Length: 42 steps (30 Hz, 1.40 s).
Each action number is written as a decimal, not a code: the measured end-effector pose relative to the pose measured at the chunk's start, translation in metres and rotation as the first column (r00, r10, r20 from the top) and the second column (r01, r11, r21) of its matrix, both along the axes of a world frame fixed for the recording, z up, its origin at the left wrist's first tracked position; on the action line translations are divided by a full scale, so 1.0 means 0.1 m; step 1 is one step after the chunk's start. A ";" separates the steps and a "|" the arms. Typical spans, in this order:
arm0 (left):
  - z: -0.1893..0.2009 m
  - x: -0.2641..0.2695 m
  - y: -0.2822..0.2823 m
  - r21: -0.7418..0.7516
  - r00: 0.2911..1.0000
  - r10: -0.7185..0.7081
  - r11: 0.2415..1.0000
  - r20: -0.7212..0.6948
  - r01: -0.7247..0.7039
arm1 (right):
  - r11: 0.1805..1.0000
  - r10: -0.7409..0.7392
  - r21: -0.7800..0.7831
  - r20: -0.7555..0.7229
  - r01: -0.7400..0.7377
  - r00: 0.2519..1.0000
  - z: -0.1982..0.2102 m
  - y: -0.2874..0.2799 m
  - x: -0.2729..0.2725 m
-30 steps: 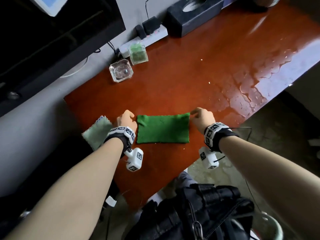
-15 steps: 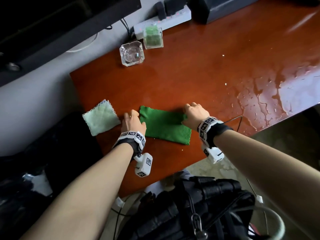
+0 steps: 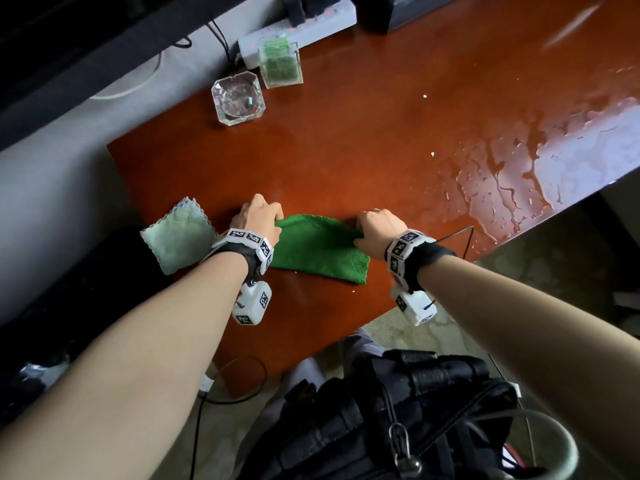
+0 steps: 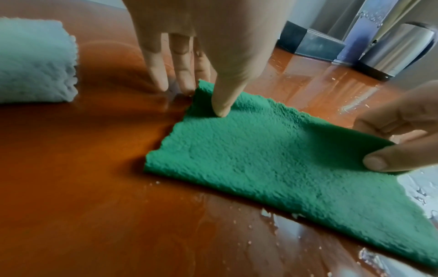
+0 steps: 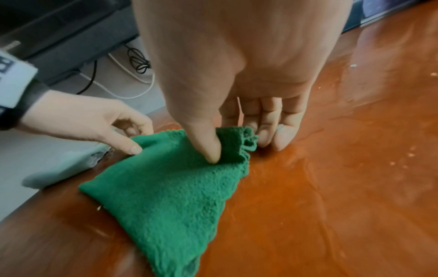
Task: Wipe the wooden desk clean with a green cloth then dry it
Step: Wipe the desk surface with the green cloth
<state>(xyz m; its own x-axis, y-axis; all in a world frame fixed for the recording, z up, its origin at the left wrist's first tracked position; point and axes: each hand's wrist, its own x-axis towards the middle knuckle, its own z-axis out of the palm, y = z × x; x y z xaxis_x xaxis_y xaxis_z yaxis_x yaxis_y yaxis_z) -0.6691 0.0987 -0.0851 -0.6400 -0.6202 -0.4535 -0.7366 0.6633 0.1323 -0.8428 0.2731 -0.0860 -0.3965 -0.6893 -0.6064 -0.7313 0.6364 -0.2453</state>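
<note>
A folded green cloth (image 3: pixel 318 252) lies near the front edge of the reddish wooden desk (image 3: pixel 363 133). My left hand (image 3: pixel 273 221) pinches its far left corner, thumb on top (image 4: pixel 222 106) and fingers behind the edge. Over on the cloth's far right corner, my right hand (image 3: pixel 360 235) pinches and bunches the fabric (image 5: pixel 239 144) between thumb and fingers. The far edge of the cloth (image 4: pixel 272 159) is raised a little; its near edge rests on the desk. A pale green cloth (image 3: pixel 176 237) lies at the desk's left corner.
Water pools and runs over the right part of the desk (image 3: pixel 519 174). At the back stand a glass ashtray (image 3: pixel 238 98), a clear box with green contents (image 3: pixel 280 62) and a power strip (image 3: pixel 301 27). A black bag (image 3: pixel 381 427) sits below the front edge.
Both hands have shifted from the cloth's sides to its far corners and taken hold. The cloth, flat before, now has its far edge lifted and its right corner bunched.
</note>
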 end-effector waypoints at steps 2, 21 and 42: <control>0.04 -0.01 0.00 0.034 0.999 0.031 0.999 -0.018 -0.031 | 0.999 -0.054 -0.008 0.045 0.054 0.998 0.06 -0.02 -0.03; 0.25 0.36 0.02 -0.002 0.997 -0.016 1.000 -0.076 0.016 | 0.976 0.207 -0.057 -0.053 -0.210 0.977 0.27 0.09 0.11; 0.22 0.05 0.27 0.293 0.806 0.565 0.812 -0.179 -0.504 | 0.906 0.319 -0.263 -0.088 -0.331 0.944 0.32 -0.52 0.14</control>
<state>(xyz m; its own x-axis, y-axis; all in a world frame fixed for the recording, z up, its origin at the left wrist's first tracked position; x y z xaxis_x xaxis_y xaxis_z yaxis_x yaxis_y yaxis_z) -0.6641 0.1260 -0.0633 -0.3441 -0.7990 -0.4932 -0.8866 0.1036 0.4508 -0.8285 0.2209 -0.0536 -0.1434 -0.9192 -0.3667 -0.8996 0.2756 -0.3389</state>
